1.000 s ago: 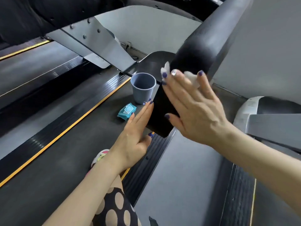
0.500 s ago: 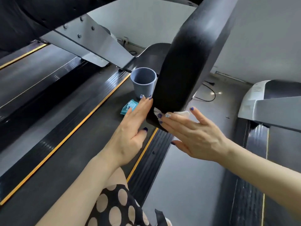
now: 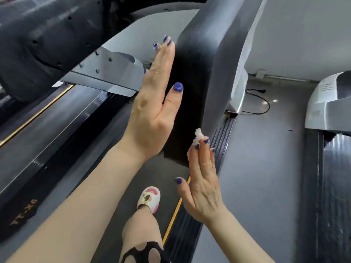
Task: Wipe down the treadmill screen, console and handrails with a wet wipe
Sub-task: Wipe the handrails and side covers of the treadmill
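Note:
The treadmill's black padded handrail (image 3: 191,88) slopes down through the middle of the view. My left hand (image 3: 153,103) lies flat against its left side, fingers straight and pointing up, thumb on the black face. My right hand (image 3: 203,179) is at the rail's lower end on the right side, fingers straight. A crumpled white wet wipe (image 3: 197,136) sits under those fingertips and pokes out above them, against the rail's lower edge. The screen is out of view.
A grey metal upright (image 3: 106,73) and the console's dark underside (image 3: 38,35) are at the upper left. Below are the belt with a yellow stripe (image 3: 171,223) and my foot in a white shoe (image 3: 149,198). A neighbouring treadmill (image 3: 326,103) and a floor cable (image 3: 262,103) lie right.
My left hand slid up along the handrail's left side. My right hand brought the wipe down to the rail's lower end. The view shifted, so the grey cup and blue packet are gone.

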{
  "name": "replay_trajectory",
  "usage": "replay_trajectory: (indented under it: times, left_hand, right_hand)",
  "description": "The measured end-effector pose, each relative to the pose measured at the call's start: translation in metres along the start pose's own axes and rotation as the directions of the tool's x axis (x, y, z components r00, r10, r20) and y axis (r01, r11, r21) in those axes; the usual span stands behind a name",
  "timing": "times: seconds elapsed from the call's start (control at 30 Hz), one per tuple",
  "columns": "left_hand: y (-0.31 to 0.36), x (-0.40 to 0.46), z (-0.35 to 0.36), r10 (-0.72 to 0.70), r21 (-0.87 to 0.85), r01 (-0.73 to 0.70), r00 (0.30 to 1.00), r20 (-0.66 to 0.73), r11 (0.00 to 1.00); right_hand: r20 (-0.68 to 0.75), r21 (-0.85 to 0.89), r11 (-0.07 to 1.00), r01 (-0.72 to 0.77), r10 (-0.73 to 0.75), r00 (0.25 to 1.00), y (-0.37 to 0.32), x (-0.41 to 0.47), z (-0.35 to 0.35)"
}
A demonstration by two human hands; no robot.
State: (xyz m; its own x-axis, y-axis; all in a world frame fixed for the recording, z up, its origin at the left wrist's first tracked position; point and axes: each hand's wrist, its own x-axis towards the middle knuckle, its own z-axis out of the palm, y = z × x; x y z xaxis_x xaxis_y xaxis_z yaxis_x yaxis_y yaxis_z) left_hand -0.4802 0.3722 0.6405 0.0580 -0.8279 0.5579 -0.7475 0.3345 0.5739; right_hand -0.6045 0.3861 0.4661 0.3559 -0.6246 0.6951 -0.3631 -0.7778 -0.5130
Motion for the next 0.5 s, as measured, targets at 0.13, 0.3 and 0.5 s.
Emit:
replay_trajectory:
  times: [0.13,0.3,0.5]
  left_hand:
    - [0.004,0.023,0.012,0.046,0.141,-0.044,0.999,-0.011,0.989]
    - [0.004,0.024,0.013,0.031,0.211,-0.028,0.999,-0.014,0.977]
    - [0.001,0.023,0.019,0.061,0.262,-0.047,0.997,-0.044,0.964]
  right_hand:
    - [-0.131,0.179,0.984,-0.02,0.044,0.99,-0.007,0.048,-0.01]
    - [-0.148,0.32,0.947,-0.032,0.083,0.985,-0.005,0.07,-0.02]
    - [-0.01,0.48,0.846,-0.231,0.269,0.963,-0.012,0.023,-0.001]
